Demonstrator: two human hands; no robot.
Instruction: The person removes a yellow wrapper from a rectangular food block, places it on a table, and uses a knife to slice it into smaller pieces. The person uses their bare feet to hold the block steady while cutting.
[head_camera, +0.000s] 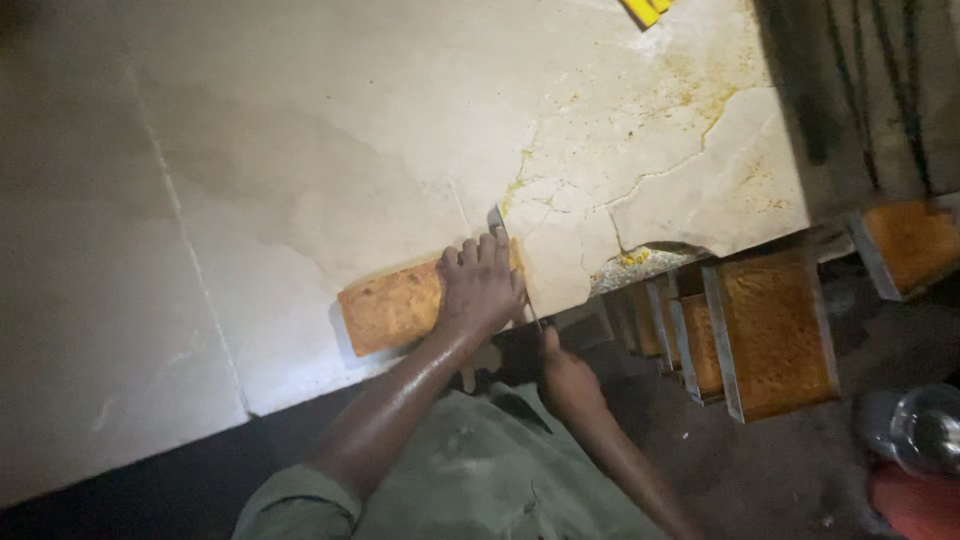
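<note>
the loaf (392, 306) is lying near the tabletop (330, 150) edge, long axis running 8 to 2 o'clock. the left hand (482, 290) is pressing flat on its 2 o'clock end; the right hand (567, 378) is gripping a knife (512, 262) just beside.

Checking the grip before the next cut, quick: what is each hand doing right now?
Left hand: open, pressed flat on the loaf.
Right hand: closed around the knife handle.

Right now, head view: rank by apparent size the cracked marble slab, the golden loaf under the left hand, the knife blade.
1. Cracked marble slab
2. Golden loaf, partly covered by left hand
3. Knife blade, mostly hidden; right hand holds it.
</note>
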